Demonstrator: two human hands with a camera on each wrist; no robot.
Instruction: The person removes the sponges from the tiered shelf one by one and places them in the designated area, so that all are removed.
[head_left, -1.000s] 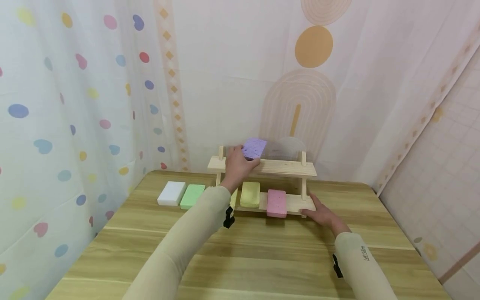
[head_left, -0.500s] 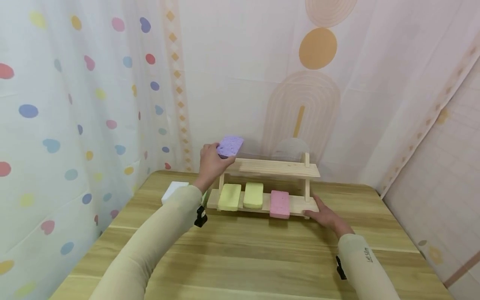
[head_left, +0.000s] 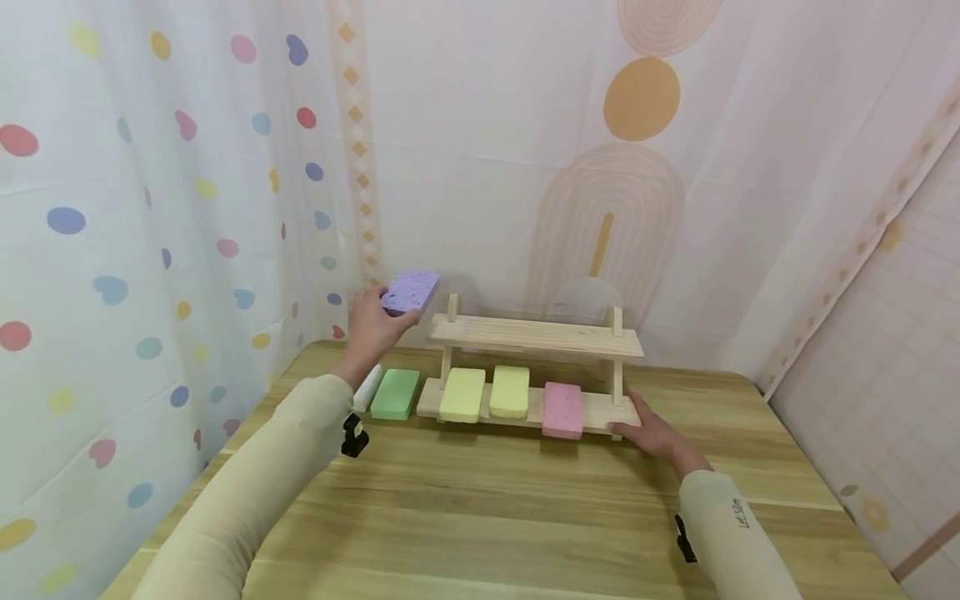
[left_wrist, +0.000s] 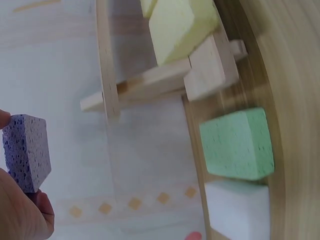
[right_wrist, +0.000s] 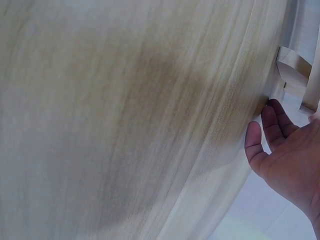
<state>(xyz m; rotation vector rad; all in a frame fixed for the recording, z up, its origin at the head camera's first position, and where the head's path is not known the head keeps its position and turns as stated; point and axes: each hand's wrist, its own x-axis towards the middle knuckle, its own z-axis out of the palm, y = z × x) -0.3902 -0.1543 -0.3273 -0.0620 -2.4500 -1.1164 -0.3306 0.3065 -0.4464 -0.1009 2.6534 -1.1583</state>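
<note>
My left hand (head_left: 372, 333) holds a purple sponge (head_left: 410, 291) in the air, left of the two-tier wooden shelf (head_left: 536, 335). In the left wrist view the porous purple sponge (left_wrist: 36, 150) is pinched between thumb and fingers. My right hand (head_left: 660, 433) grips the right end of the lower board, thumb at its front edge; in the right wrist view several of its fingers are bent close to the tabletop. On the lower board lie a yellow sponge (head_left: 462, 395), another yellow sponge (head_left: 510, 392) and a pink sponge (head_left: 562, 410). Nothing lies on the upper board.
Left of the shelf, a green sponge (head_left: 395, 394) and a white sponge (left_wrist: 239, 210) lie side by side on the wooden table (head_left: 480, 517). The left forearm partly covers the white one in the head view. Patterned curtains (head_left: 480, 150) hang behind and beside the table.
My left hand has carried the purple sponge leftward, from above the upper board to beyond the shelf's left end. The right hand keeps its place at the shelf.
</note>
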